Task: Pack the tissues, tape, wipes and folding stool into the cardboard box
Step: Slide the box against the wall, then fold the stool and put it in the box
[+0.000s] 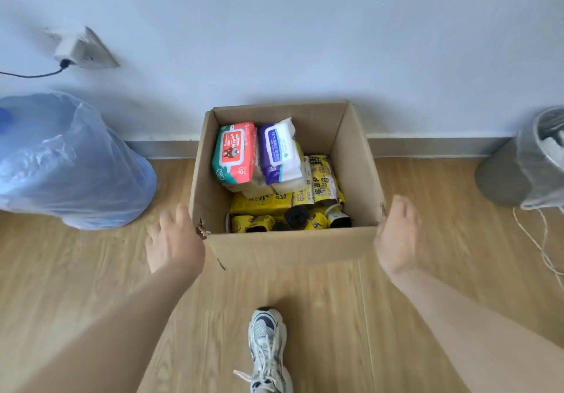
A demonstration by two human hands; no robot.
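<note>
Head view: one sneaker (267, 348) on wood-plank floor (91, 270). Left hand (174, 240) and right hand (396, 237), fingers spread and empty, flank the cardboard box (290, 246). Inside stand two wipes packs (235, 153), with yellow rolls (320, 179) beside them. Beyond, white wall (305, 42).

**Things around the room**

A big water bottle (61, 161) wrapped in a thin plastic bag stands on the wooden floor (91, 270) at the left, near the wall (305, 42). Above it, a white socket (84, 51) is on the wall, and a black cable (33, 74) goes from it to the left edge. At the right stands a grey bin (525, 164) with a plastic liner, and a thin white cord (540, 246) lies beside it. A white sneaker (267, 350) with laces is at the bottom.
</note>
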